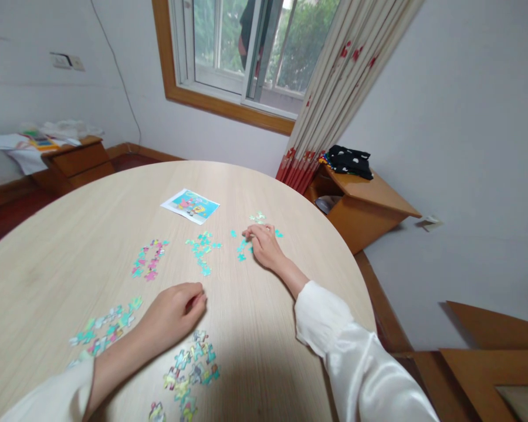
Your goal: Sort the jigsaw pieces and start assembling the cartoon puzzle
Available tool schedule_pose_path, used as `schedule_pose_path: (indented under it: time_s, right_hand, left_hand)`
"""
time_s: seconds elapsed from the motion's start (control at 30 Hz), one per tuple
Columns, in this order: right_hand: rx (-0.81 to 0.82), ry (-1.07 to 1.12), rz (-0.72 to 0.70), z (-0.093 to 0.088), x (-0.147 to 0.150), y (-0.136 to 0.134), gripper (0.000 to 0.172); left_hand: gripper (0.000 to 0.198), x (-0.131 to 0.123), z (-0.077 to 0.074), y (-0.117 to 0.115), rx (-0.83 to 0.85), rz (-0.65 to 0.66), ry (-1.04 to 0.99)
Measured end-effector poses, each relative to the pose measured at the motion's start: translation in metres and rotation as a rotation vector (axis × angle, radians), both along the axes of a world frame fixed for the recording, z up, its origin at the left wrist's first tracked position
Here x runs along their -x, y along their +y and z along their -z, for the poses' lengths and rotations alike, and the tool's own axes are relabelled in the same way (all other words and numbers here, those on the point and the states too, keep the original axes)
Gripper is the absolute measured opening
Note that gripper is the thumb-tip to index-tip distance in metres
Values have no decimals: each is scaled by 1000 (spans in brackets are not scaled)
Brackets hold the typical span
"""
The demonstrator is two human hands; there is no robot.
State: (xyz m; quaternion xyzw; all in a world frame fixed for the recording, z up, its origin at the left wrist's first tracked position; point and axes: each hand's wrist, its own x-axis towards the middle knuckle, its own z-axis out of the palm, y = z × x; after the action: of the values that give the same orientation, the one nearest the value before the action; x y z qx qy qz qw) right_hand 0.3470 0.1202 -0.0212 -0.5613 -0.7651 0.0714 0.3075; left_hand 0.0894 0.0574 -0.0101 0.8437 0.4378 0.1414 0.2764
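Bending over turquoise puzzle pieces [242, 257] right of the picture card [191, 205], the right hand [264, 243], its grip impossible to tell, lies nearer them than the loosely curled left hand [173, 310].

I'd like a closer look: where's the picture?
In the head view, the picture lies far across the table, beyond the middle puzzle pieces, left of the right hand.
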Motion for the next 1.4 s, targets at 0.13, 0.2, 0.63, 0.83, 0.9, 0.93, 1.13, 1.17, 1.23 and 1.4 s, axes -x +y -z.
schedule_pose_path:
  time_s: [0.13, 0.2, 0.63, 0.83, 0.9, 0.93, 1.13, 1.17, 1.23, 1.4]
  right_hand:
    - [-16, -41, -63, -3, 12, 8, 33]
    - [21, -101, -103, -5, 18, 10, 31]
    - [-59, -133, 392, 0, -69, -22, 29]
    - [-36, -133, 341, 7, -66, -12, 26]
    - [-59, -118, 357, 7, -64, -9, 27]
    - [-67, -106, 367, 6, -64, -8, 28]
    - [-87, -81, 315, 9, -68, -6, 32]
    - [-98, -78, 309, 9, -68, -5, 33]
    - [-114, -82, 311, 10, -69, -3, 33]
    - [-65, -146, 311, 9, -68, -1, 30]
  left_hand:
    - [30, 0, -1, -1, 2, -2, 10]
    - [30, 0, -1, -1, 2, -6, 8]
    - [31, -1, -1, -1, -19, 5, -31]
    - [31, -1, -3, -1, -29, 0, -16]
    - [31, -1, -4, -1, -28, 0, -14]
    - [31, -1, -4, -1, -27, -1, -15]
    - [31, -1, -5, -1, -12, -22, -28]
    - [31, -1, -5, -1, -12, -28, -35]
    - [31, -1, -6, 0, -15, -40, -55]
    - [31, -1, -6, 2, -20, -61, -121]
